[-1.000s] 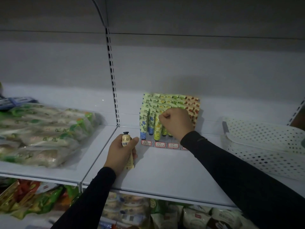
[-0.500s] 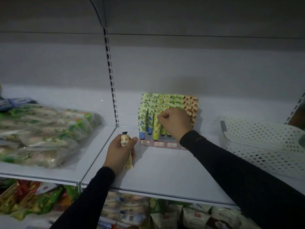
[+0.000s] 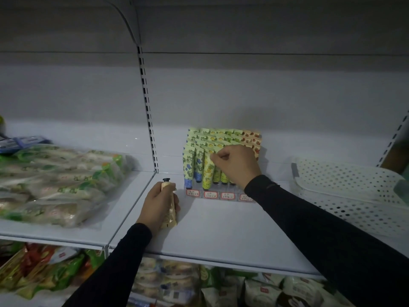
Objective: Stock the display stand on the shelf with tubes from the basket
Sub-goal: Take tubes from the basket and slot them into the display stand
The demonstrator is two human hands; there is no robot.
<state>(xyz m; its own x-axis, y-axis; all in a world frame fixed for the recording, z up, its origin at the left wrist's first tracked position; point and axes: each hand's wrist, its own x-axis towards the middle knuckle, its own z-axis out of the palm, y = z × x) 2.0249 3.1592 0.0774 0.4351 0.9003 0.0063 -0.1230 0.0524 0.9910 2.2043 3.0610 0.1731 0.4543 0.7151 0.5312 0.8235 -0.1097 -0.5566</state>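
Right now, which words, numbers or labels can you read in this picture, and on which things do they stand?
None can be read.
Red-framed price tags on the display stand: writing too small and blurred.
Pale yellow tube in the left hand: print unreadable.
Packets on the lower shelf: red labels, too blurred.

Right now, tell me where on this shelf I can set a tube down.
Bare shelf lies in front of the display stand, between the left hand and the white basket. The left bay is crowded with bagged goods.
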